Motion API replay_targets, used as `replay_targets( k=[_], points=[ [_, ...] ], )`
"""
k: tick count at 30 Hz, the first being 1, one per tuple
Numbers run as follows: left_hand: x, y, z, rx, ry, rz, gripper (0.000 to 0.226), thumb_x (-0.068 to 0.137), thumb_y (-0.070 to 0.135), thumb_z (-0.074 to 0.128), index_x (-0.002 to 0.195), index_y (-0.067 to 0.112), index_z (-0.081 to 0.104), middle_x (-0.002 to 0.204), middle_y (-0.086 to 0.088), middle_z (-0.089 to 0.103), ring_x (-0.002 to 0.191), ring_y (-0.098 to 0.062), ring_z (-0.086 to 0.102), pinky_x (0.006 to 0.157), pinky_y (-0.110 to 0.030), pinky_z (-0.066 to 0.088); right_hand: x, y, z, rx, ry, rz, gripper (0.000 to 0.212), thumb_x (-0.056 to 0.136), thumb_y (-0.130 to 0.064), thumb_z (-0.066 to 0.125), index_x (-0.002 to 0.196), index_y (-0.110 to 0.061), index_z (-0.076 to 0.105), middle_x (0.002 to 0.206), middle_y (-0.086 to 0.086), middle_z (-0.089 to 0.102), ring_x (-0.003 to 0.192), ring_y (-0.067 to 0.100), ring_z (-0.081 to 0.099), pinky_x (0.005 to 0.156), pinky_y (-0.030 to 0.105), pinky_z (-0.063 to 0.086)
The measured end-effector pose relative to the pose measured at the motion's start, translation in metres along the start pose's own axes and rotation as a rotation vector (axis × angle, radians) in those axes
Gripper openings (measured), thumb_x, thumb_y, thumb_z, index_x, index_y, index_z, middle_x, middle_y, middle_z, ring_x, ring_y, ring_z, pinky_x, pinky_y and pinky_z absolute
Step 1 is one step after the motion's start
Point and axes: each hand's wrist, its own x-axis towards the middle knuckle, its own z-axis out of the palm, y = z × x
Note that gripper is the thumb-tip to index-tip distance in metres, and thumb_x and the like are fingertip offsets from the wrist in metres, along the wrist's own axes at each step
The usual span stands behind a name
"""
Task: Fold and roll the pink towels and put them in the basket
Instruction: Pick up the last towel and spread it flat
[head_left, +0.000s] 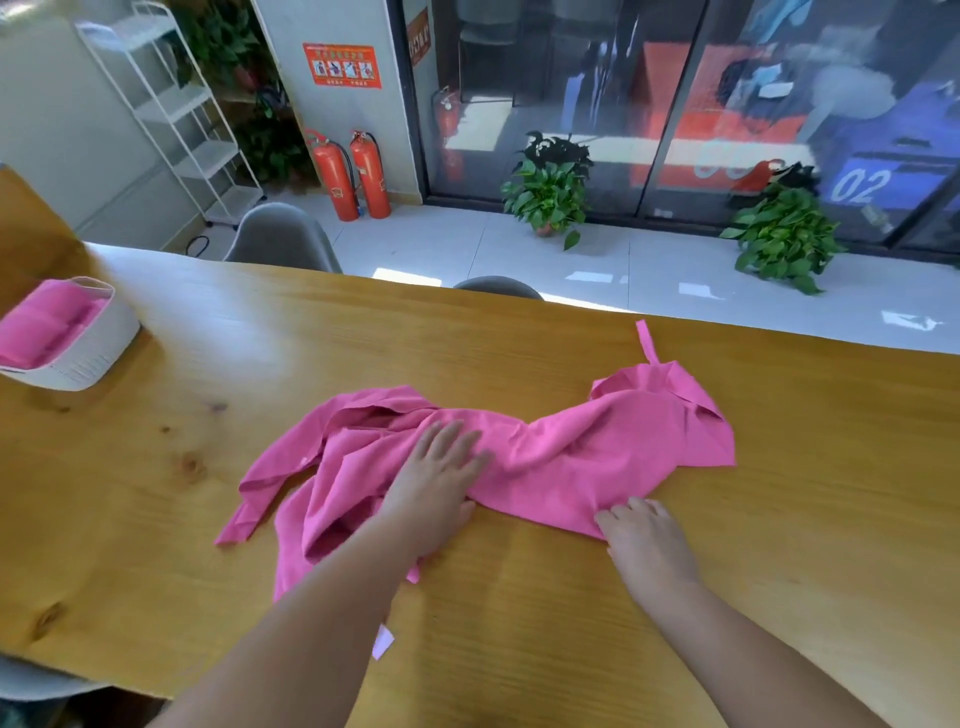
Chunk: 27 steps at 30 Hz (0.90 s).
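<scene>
Pink towel (571, 452) beneath left fingers (448, 441)

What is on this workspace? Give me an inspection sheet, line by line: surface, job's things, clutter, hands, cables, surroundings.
Surface: wooden table, knots in the grain, glare at the far left.
Job's things: pink towel lies crumpled and unfolded mid-table; white basket at the left already holds rolled towels.
Clutter: small pale scrap beside the left forearm.
Hands: left hand rests flat on the towel, fingers straight; right hand touches the towel's near hem with bent fingers, grip unclear.
Cables: dark cable on the floor beyond the table.
Surroundings: grey chairs, shelf trolley, two fire extinguishers, potted plants, glass wall behind.
</scene>
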Motion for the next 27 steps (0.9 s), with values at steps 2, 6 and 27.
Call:
replay_targets(
  k=[2,6,27],
  points=[
    [-0.007,0.028,0.022,-0.031,-0.042,0.096,0.078,0.082,0.043,0.069,0.155,0.03,0.047,0.158,0.0,0.048,0.149,-0.03,0.04,0.132,-0.053,0.011,-0.012,0.007,0.007,0.017,0.03,0.021,0.042,0.092,-0.012,0.044,0.122,-0.032,0.067,0.111,-0.009,0.07,0.113,0.021,0.059,0.102,0.04,0.045],
    [-0.02,0.064,0.047,-0.026,-0.061,0.044,0.075,0.081,0.05,0.075,0.149,0.03,0.049,0.148,0.001,0.054,0.137,-0.027,0.05,0.126,-0.056,0.023,-0.032,0.023,0.006,0.344,0.089,0.061,0.025,0.098,-0.022,0.059,0.114,-0.039,0.065,0.109,-0.018,0.066,0.11,0.012,0.057,0.09,0.032,0.047],
    [0.06,0.044,-0.073,-0.243,0.188,-0.17,0.044,0.101,0.041,0.062,0.144,0.033,0.056,0.14,0.003,0.057,0.129,-0.026,0.052,0.109,-0.048,0.046,-0.015,0.115,-0.104,0.594,0.578,0.439,0.022,0.101,-0.039,0.066,0.121,-0.032,0.07,0.12,-0.006,0.064,0.115,0.024,0.055,0.089,0.04,0.051]
  ],
)
